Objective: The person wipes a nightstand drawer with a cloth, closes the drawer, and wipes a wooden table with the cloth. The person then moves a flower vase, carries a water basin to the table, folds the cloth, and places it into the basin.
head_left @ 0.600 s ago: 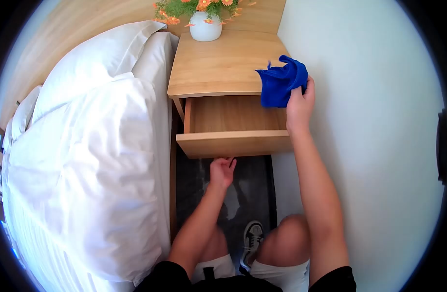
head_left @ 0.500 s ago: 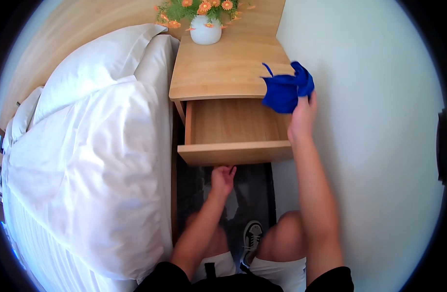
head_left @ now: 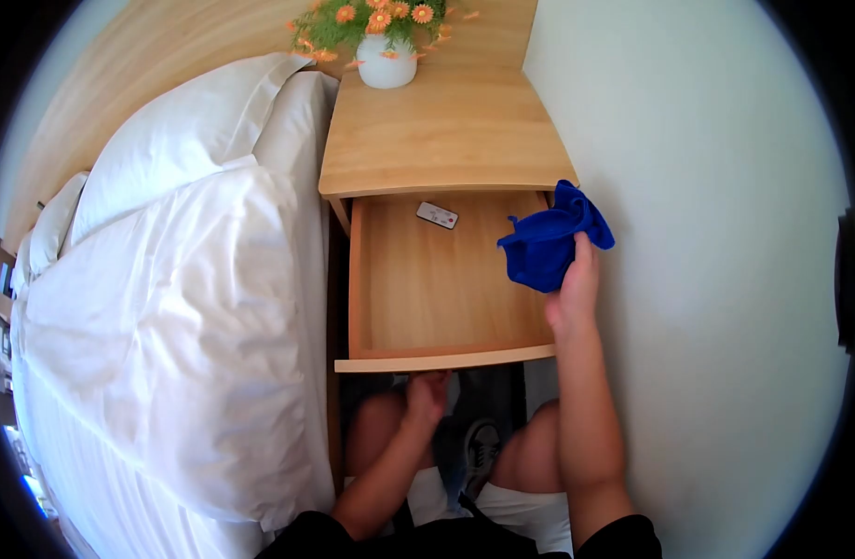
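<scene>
A blue cloth point(head_left: 547, 244) is bunched up in my right hand point(head_left: 576, 284), held over the right side of the pulled-out drawer point(head_left: 404, 298). My left hand point(head_left: 426, 399) is under the drawer's front panel point(head_left: 446, 360), its fingers curled at the lower edge and partly hidden by the panel. Inside the drawer, toward the back, lies a small white remote control point(head_left: 438, 215) with a dark edge and a few marks on its face.
The wooden nightstand point(head_left: 437, 130) carries a white vase point(head_left: 386, 65) of orange flowers point(head_left: 379, 19). A bed with white bedding point(head_left: 167, 326) stands close on the left, and a pale wall point(head_left: 707, 279) rises on the right. My knees are below the drawer.
The drawer has slid further out toward me, with my left hand moving along at its front. The remote control has come into sight. My right hand and the cloth have moved lower and nearer.
</scene>
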`<state>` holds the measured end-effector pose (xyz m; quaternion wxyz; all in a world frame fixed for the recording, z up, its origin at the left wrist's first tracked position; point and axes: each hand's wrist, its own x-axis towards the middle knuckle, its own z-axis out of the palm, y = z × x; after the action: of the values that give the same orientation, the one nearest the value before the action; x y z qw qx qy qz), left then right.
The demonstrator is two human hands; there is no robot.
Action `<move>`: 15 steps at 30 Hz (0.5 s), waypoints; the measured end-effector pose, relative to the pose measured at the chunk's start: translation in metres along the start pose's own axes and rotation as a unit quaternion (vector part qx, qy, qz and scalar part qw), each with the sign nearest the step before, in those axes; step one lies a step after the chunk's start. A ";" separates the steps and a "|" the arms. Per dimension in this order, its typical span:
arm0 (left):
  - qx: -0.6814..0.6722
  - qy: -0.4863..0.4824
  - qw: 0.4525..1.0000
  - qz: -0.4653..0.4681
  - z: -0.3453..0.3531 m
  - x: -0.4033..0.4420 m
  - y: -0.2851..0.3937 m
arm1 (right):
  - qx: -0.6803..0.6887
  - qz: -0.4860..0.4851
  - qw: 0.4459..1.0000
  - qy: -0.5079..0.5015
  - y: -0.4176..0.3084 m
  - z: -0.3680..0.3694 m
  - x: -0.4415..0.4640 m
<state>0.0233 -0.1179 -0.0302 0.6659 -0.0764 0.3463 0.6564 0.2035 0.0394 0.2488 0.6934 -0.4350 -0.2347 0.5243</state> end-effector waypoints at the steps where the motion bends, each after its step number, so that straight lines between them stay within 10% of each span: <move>1: -0.011 -0.007 0.999 -0.033 -0.003 -0.003 0.000 | 0.002 0.023 1.000 -0.003 0.000 0.000 0.001; 9: 0.067 0.080 0.994 0.024 0.039 -0.048 -0.002 | -0.014 0.041 0.999 -0.023 0.006 -0.012 0.020; 11: 0.275 0.197 0.940 0.037 0.063 -0.078 -0.013 | -0.022 0.031 0.999 0.006 0.009 -0.016 0.024; 15: 0.356 -0.173 0.845 0.360 0.144 -0.179 -0.005 | -0.042 0.039 0.998 0.015 0.003 -0.017 0.025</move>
<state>0.0979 -0.1851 0.1765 0.4130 0.4107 0.4382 0.6846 0.2234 0.0567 0.2346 0.6566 -0.4804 -0.2289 0.5345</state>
